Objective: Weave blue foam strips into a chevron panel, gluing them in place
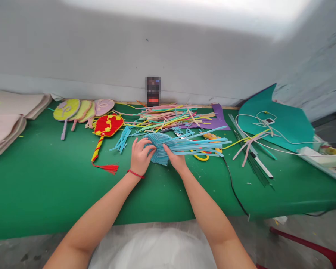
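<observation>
Over the table I hold a blue pipe-cleaner panel, its stems lying side by side in a slanted ribbed pattern. Long loose blue stems fan out from it to the right. At the panel's left part, my left hand is closed with thumb and forefinger brought together on it. My right hand grips the right part, thumb on top and the other fingers hidden beneath. Cut blue pieces lie just left of the panel. Partly covered by the loose stems are yellow-handled scissors.
A red and yellow fan with a tassel lies left, near several pastel fans. Mixed pipe cleaners pile up behind. A phone leans on the wall. White cable, teal sheet and black cord lie right.
</observation>
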A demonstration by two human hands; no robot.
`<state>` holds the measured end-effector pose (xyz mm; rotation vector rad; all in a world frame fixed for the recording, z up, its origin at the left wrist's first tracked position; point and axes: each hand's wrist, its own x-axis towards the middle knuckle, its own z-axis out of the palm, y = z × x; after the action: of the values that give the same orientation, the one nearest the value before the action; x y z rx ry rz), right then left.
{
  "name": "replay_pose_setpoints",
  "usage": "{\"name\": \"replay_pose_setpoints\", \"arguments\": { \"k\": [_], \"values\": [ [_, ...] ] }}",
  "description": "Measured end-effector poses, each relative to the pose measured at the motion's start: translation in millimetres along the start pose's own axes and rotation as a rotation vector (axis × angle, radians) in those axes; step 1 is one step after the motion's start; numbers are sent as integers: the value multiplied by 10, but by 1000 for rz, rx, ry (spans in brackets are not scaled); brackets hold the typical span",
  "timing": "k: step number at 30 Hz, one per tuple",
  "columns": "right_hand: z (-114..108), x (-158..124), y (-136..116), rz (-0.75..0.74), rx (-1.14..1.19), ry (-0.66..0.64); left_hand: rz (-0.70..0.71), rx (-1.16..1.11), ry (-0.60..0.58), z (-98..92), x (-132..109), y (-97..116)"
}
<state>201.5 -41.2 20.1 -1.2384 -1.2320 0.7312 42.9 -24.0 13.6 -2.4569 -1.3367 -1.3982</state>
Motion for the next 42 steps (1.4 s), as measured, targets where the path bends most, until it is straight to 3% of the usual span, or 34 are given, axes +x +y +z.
{"name": "replay_pose_setpoints", "arguments": {
  "k": [6, 31, 42],
  "values": [
    [3, 1, -20, 1, -18, -9, 70, 7, 28, -1, -6, 26],
    [-3, -8, 6, -18, -35, -14, 63, 44, 16, -36, -2, 54],
    [-45, 35, 24, 38, 42, 111, -146, 1, 119, -74, 84, -147]
  ]
}}
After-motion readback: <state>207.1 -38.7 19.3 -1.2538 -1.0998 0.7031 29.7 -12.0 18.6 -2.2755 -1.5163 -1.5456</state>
